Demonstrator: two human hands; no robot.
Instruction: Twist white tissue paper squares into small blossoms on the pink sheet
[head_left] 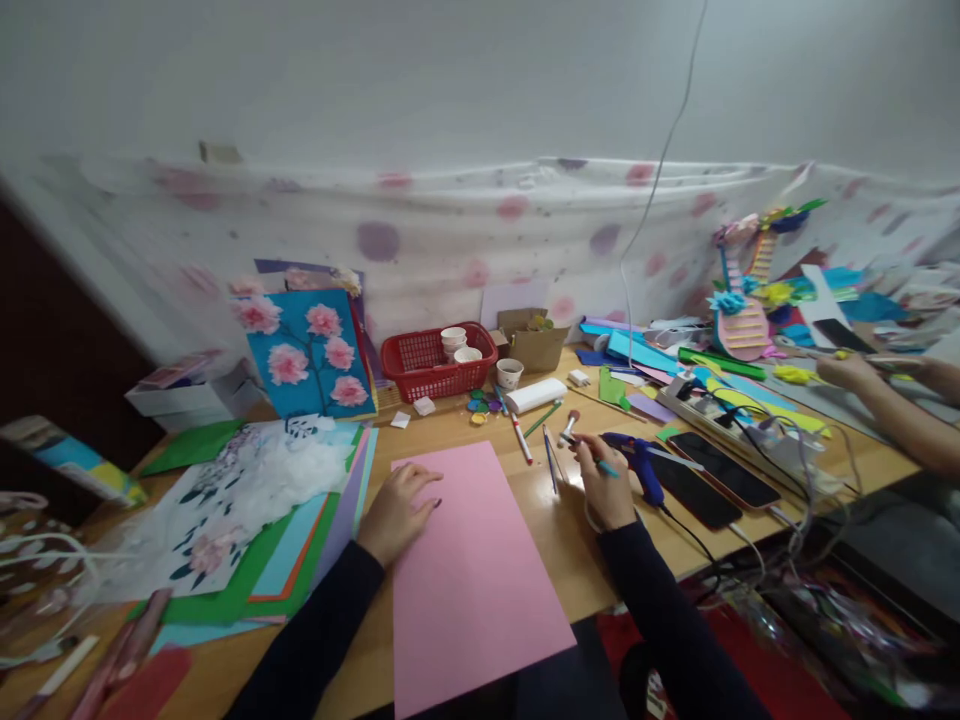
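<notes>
A sheet of pink paper (476, 570) lies before me, its near end sticking out past the table edge. My left hand (397, 512) rests on its upper left side, fingers spread and nothing held. To the right of the sheet, my right hand (606, 490) is closed around a slim pen with a teal end (608, 468); its tip points to the left. Just beyond those fingers lie a makeup-type brush (571, 418) and a thin dark blue stick (551, 470). A blue glue gun (643, 465) sits to the right of the hand.
Coloured sheets (300, 545) are stacked at left, near a blue flower picture (311, 350). A red basket (439, 375) with paper cups stands behind. Phones (724, 468) and a power strip (735, 420) with cables are at right. Another person's hands (855, 375) work at far right.
</notes>
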